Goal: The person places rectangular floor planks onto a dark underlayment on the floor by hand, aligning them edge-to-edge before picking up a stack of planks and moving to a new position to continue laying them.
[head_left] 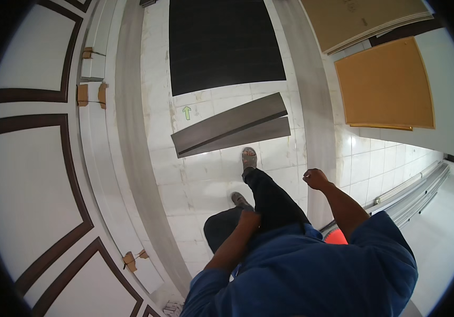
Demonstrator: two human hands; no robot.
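Observation:
My right hand [317, 179] is out to the right over the tiled floor, its fingers curled closed. A small pale spot shows at its fingertips, but what it is I cannot make out. Low against my dark trousers, my left hand [249, 218] hangs by the thigh, its fingers hidden in shadow. Just ahead of my sandalled foot lie grey-brown boards [232, 120] at a slant, a dark strip running along them. Neither hand touches them. Beyond them a large black panel [224, 45] lies flat on the tiles.
White panels with dark brown frames [31, 164] line the left, beside long white wrapped packages [99, 142]. On the right are an orange-tan board [385, 87], stacked brown sheets [364, 21] and long metal profiles [417, 193]. A green arrow mark [187, 112] is on the floor.

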